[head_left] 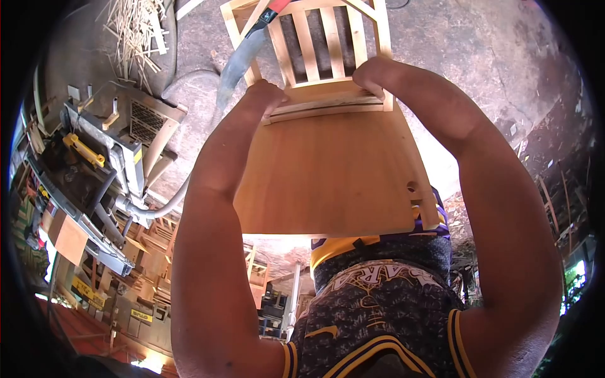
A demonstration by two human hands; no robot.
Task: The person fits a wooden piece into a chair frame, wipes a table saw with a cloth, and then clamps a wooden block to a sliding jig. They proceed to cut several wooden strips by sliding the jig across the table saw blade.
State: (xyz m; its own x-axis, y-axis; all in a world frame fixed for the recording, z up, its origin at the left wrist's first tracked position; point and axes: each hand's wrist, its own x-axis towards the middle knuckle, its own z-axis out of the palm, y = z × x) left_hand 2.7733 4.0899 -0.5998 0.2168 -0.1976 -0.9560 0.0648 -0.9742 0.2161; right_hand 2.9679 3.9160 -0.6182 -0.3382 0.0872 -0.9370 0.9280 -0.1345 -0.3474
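Observation:
In front of me is a wooden chair, with a broad, smooth panel nearest my body and a slatted frame beyond it. A curved rail runs between the two parts. My left hand is closed on the left end of this rail area, its fingers partly hidden. At the right end, my right hand grips the wood, thumb turned inward. Past my left hand, a saw-like tool with a grey blade and a red-and-black handle overlaps the chair's upper left corner.
A table saw-like machine with a yellow part stands at the left, a grey hose running from it. Thin wood strips are heaped at the upper left. Wooden pieces crowd the lower left. Scraps litter the concrete floor at right.

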